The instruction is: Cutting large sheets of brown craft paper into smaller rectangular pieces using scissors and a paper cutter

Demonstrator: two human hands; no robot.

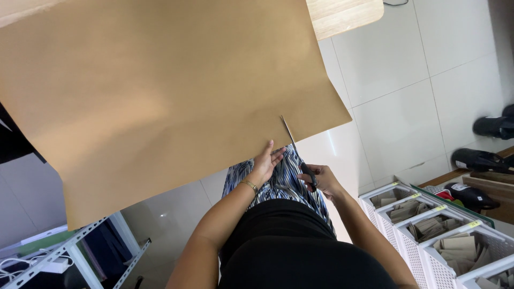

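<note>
**Scissors biting into the brown paper**

Nearest to me, the black top and the blue-and-white patterned skirt (278, 182) fill the bottom of the view, both forearms reaching out from there. The right hand (321, 181) is closed around the black handles of the scissors (300, 155), fingers through the loops, and the thin blades run up and away into the paper's near edge, where I can see a short slit already opened. Just beside it, the left hand (266, 161) has its fingers spread flat against the paper's lower edge, thumb below, steadying the sheet right next to the cut; a gold bracelet (249, 185) sits on that wrist.

Off to the right at floor level, a row of white slotted bins (428, 235) holds stacks of cut brown pieces. At lower left I catch a pale metal rack (80, 249) with white cables beside it.

Further out, the big sheet of brown paper (171, 91) takes over most of the view, hanging off the light wooden surface (345, 15) at the top, its near edge drooping toward the hands. Beyond that, white floor tiles (428, 80), and dark shoes (482, 159) well apart at the far right.
</note>
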